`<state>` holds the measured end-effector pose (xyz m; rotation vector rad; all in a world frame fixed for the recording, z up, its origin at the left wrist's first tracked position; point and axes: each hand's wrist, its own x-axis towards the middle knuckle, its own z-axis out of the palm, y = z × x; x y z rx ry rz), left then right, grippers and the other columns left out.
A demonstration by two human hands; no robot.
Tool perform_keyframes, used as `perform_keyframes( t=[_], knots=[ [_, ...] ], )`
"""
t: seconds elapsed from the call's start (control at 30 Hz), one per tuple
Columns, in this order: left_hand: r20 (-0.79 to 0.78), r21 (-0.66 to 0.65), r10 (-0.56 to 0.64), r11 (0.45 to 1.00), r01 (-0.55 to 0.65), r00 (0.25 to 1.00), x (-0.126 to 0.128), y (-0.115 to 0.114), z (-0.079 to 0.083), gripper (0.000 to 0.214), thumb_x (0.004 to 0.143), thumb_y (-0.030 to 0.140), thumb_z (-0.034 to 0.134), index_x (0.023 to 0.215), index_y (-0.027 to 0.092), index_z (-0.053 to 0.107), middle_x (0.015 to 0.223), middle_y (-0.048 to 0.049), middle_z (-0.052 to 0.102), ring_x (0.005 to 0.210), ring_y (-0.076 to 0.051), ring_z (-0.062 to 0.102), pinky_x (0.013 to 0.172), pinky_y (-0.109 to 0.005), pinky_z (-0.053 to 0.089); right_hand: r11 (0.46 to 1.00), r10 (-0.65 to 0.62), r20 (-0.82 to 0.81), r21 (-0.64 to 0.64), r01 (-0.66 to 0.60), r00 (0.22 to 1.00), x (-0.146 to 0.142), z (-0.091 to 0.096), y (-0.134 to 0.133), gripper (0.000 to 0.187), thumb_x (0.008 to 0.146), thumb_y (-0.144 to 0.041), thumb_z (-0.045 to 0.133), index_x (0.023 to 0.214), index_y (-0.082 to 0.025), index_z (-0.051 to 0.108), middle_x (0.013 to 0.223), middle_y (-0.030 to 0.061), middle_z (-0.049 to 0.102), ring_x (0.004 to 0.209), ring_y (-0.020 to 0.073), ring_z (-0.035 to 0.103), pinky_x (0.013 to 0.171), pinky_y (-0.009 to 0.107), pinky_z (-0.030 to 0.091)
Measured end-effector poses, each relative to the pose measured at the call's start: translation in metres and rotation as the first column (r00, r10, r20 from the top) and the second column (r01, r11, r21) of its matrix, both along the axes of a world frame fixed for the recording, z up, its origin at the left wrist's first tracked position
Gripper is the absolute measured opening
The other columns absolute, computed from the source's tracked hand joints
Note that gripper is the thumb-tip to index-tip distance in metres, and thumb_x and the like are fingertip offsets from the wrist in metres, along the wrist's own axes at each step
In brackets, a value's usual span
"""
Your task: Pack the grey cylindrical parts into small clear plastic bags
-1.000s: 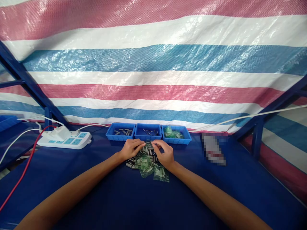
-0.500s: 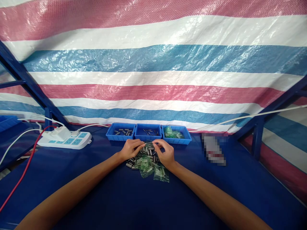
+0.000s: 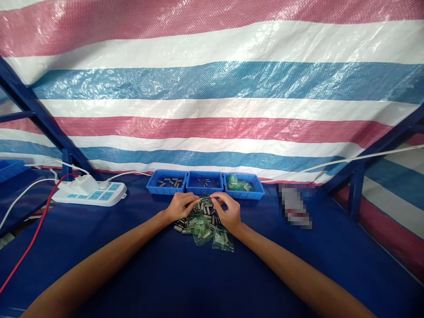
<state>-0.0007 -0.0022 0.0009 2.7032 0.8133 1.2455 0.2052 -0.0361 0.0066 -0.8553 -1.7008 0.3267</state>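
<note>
My left hand (image 3: 181, 206) and my right hand (image 3: 229, 213) meet over a heap of small metal cylinders (image 3: 208, 212) on the blue table. Thumb and fingers of both hands are pinched at the top edge of a small clear plastic bag (image 3: 206, 199), one hand at each side. What is inside that bag is too small to make out. Greenish clear bags with metal pieces in them, one in the heap (image 3: 201, 226) and another at its front right (image 3: 223, 240), lie below my hands.
Behind the heap stand three blue trays: one with short cylinders (image 3: 167, 190), one with thin pins (image 3: 204, 191), one with green bags (image 3: 244, 194). A white power strip (image 3: 109, 201) with cables lies left. A blurred item (image 3: 294, 206) lies right. Striped sheeting (image 3: 212, 79) hangs behind.
</note>
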Motion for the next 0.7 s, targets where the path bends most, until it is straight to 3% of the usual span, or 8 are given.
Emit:
perform_keyframes(
  t=[0.7],
  knots=[
    [-0.005, -0.008, -0.007, 1.000, 0.007, 1.000, -0.0005, -0.0002, 0.0006, 0.017, 0.089, 0.021, 0.050, 0.087, 0.013, 0.064, 0.065, -0.0025, 0.059, 0.054, -0.009, 0.051, 0.052, -0.020, 0.037, 0.998, 0.043, 0.013, 0.045, -0.044, 0.999, 0.0008, -0.0012, 0.0018, 0.013, 0.088, -0.019, 0.050, 0.094, -0.019, 0.062, 0.089, 0.0060, 0.066, 0.060, 0.0123, 0.059, 0.058, 0.025, 0.051]
  ],
)
